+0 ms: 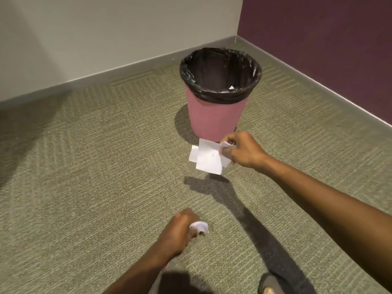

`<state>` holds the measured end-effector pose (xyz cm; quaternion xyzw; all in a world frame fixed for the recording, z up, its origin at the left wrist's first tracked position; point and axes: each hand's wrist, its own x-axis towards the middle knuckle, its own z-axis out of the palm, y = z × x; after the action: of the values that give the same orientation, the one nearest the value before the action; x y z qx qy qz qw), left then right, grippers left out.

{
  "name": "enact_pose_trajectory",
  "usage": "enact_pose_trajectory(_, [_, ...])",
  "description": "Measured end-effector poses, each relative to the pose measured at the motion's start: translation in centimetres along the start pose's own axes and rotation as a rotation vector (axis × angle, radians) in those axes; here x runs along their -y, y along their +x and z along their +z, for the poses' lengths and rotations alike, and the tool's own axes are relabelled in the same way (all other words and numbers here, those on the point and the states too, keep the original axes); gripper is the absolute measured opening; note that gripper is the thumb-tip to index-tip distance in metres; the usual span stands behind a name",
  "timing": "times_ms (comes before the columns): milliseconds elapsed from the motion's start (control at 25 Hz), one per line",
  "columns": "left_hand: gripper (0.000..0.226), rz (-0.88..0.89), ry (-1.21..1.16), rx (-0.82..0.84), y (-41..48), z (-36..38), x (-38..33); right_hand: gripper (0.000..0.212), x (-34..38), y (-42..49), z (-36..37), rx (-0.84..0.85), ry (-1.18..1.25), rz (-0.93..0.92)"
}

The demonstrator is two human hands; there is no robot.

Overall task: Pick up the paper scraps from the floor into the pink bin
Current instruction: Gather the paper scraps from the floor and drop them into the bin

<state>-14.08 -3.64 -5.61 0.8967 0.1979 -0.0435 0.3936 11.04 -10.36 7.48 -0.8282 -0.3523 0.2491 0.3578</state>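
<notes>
My right hand (241,150) pinches a few flat white paper scraps (209,158), held above the carpet just near of the pink bin (214,117). My left hand (180,230), nearer, is clenched around a crumpled scrap (199,227). The bin's black liner (220,96) holds one small scrap (231,87).

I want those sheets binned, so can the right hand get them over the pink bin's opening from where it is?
Probably yes: the right hand holds the paper sheets just in front of the pink bin, with nothing between them and its open top.
</notes>
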Motion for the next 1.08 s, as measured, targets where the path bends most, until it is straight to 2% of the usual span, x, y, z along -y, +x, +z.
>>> enact_pose_trajectory(80, [0.023,-0.156,-0.218,-0.212,4.2,-4.2,-2.9,0.013,1.7,1.6,-2.4,-0.143,0.109,-0.056])
enact_pose_trajectory(120, [0.026,-0.162,-0.315,-0.306,6.7,-7.2,-4.7,0.014,2.7,2.4,-3.7,-0.234,0.158,-0.086])
enact_pose_trajectory(200, [0.022,-0.073,-0.404,-0.488,11.3,-13.7,-8.7,0.009,4.1,4.0,-6.1,-0.397,0.251,-0.134])
enact_pose_trajectory(320, [0.016,0.036,-0.394,-0.682,15.9,-21.6,-14.3,0.006,5.6,6.4,-9.0,-0.526,0.355,-0.137])
enact_pose_trajectory(400, [0.017,0.015,-0.380,-0.683,18.0,-24.5,-16.7,0.010,6.1,8.0,-9.9,-0.563,0.390,-0.080])
enact_pose_trajectory(480, [0.019,-0.044,-0.337,-0.608,19.6,-25.9,-17.9,0.012,6.3,9.3,-10.3,-0.582,0.390,-0.019])
enact_pose_trajectory(600, [0.023,-0.118,-0.202,-0.522,21.6,-26.5,-18.3,0.018,6.2,10.8,-10.7,-0.599,0.335,0.052])
enact_pose_trajectory(760, [0.027,-0.147,-0.147,-0.523,23.7,-25.9,-17.9,0.016,5.9,12.3,-11.0,-0.574,0.334,0.116])
enact_pose_trajectory(880, [0.063,-0.120,-0.184,-0.473,24.6,-25.6,-17.6,0.017,5.7,12.6,-10.9,-0.479,0.392,0.076])
enact_pose_trajectory(920, [0.072,-0.108,-0.198,-0.455,24.8,-25.5,-17.5,0.028,5.7,12.6,-10.8,-0.449,0.374,0.075])
enact_pose_trajectory(960, [0.076,-0.098,-0.210,-0.446,24.9,-25.5,-17.4,0.039,5.5,12.8,-10.7,-0.426,0.349,0.077])
enact_pose_trajectory(1000, [0.075,-0.095,-0.222,-0.445,25.1,-25.3,-17.3,0.040,5.5,12.6,-10.7,-0.413,0.332,0.078])
enact_pose_trajectory(1080, [0.065,-0.106,-0.249,-0.466,25.5,-25.1,-17.0,0.022,5.2,12.7,-10.7,-0.420,0.340,0.048])
